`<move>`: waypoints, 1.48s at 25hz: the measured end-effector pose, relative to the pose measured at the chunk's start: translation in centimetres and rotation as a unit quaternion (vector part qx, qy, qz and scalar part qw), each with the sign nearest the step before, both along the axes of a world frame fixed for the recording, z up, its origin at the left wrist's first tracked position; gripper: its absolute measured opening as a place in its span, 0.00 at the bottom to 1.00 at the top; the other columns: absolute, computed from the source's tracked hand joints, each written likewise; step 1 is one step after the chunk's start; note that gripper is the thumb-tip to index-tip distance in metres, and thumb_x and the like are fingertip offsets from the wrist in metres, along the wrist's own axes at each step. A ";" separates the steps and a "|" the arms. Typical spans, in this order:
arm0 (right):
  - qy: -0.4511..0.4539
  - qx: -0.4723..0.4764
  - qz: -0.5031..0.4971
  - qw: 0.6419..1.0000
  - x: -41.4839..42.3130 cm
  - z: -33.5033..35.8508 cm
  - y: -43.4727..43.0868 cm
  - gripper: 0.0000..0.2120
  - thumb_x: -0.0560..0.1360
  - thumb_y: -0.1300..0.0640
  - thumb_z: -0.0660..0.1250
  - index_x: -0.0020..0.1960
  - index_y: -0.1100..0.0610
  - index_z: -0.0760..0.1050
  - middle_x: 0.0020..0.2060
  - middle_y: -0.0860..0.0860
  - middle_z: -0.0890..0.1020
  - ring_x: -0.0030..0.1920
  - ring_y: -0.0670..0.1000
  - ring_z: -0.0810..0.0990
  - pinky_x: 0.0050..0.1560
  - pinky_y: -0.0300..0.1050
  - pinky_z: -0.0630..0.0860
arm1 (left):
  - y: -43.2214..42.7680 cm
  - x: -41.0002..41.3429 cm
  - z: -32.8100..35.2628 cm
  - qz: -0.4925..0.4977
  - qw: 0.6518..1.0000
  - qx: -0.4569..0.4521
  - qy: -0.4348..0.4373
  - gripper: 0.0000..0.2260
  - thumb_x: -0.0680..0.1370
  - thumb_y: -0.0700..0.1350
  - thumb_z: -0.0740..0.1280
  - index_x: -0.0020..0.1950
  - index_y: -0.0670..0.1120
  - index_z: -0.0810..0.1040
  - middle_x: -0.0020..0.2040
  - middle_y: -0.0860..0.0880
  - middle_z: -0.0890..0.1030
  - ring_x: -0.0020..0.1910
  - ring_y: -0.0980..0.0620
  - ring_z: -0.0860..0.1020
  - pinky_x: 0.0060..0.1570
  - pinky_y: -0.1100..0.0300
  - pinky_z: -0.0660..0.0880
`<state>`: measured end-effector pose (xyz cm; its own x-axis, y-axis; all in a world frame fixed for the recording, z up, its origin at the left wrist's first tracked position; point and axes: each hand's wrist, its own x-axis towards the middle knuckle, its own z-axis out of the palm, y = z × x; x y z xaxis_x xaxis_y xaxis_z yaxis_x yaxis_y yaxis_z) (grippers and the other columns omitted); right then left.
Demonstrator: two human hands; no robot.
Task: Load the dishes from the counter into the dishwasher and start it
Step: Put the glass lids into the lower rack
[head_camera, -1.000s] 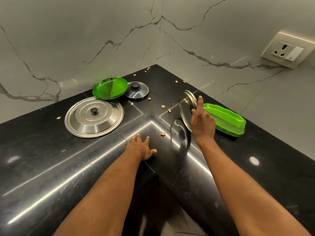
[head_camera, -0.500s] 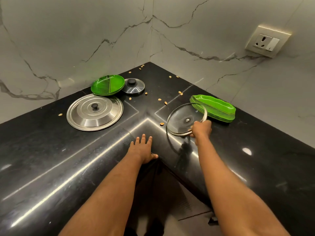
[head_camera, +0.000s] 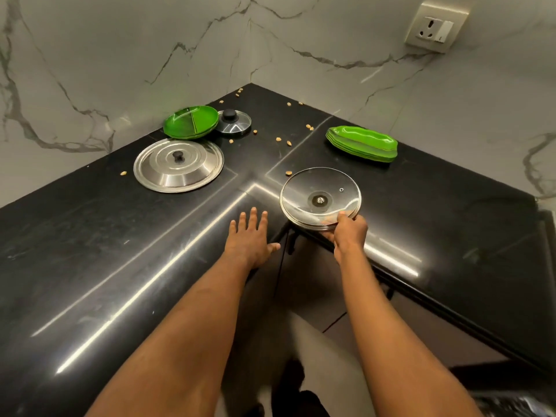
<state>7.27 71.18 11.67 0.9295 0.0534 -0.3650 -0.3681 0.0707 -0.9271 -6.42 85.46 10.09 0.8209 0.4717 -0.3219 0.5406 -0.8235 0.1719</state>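
marble wall [head_camera: 120, 55], wall socket [head_camera: 436, 27], scattered nuts [head_camera: 282, 141]

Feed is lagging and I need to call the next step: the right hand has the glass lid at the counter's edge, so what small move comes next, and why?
Probably lift the glass lid clear of the counter and carry it off toward the dishwasher, which is out of view. The right hand already grips its near rim, underside up, while the left hand rests flat and empty.

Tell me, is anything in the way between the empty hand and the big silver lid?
Nothing visible is. The left hand lies flat on the black counter, and only bare counter lies between it and the big silver lid. The right hand holds the glass lid off to the other side.
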 end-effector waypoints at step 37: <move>0.105 -0.064 -0.045 0.991 -43.1 -8.5 -48.3 0.10 0.82 0.59 0.59 0.63 0.58 0.71 0.53 0.58 0.81 0.51 0.59 0.82 0.33 0.48 0.81 | -43.8 -38.4 -8.2 -0.105 0.985 -0.056 0.126 0.41 0.81 0.62 0.59 0.80 0.47 0.36 0.80 0.43 0.37 0.79 0.42 0.39 0.76 0.44 0.41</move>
<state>-35.86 22.92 3.15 0.8317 -0.0851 -0.5487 -0.5507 -0.0007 -0.8347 -44.83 41.61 1.85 0.7845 0.2504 -0.5673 0.3974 -0.9053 0.1500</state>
